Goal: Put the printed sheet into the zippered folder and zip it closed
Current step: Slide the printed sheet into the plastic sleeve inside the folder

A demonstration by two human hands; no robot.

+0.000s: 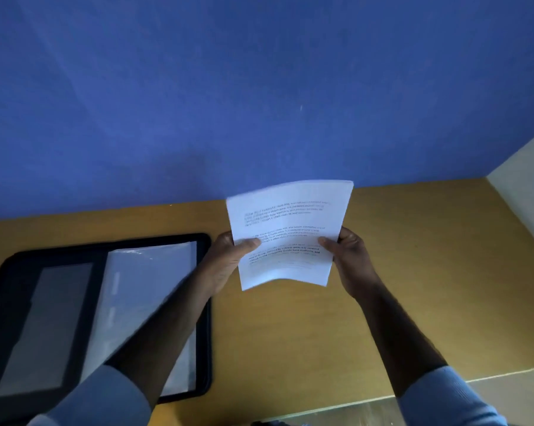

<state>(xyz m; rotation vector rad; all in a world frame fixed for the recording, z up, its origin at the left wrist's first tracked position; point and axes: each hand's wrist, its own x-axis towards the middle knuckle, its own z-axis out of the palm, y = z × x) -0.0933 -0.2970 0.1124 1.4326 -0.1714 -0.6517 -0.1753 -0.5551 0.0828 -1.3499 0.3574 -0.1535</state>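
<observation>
now both hands hold the printed sheet point(287, 235) above the counter point(382, 272): left hand point(229, 259) and right hand point(348, 259) each pinch one side edge. zippered folder point(84, 318) lies open at left.

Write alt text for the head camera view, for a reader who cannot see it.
Two bare hands, the left hand and the right hand, hold a printed sheet by its side edges above a yellow-brown table. To the left, a black zippered folder lies open on the table, with a clear sleeve inside. A blue wall rises behind.
</observation>
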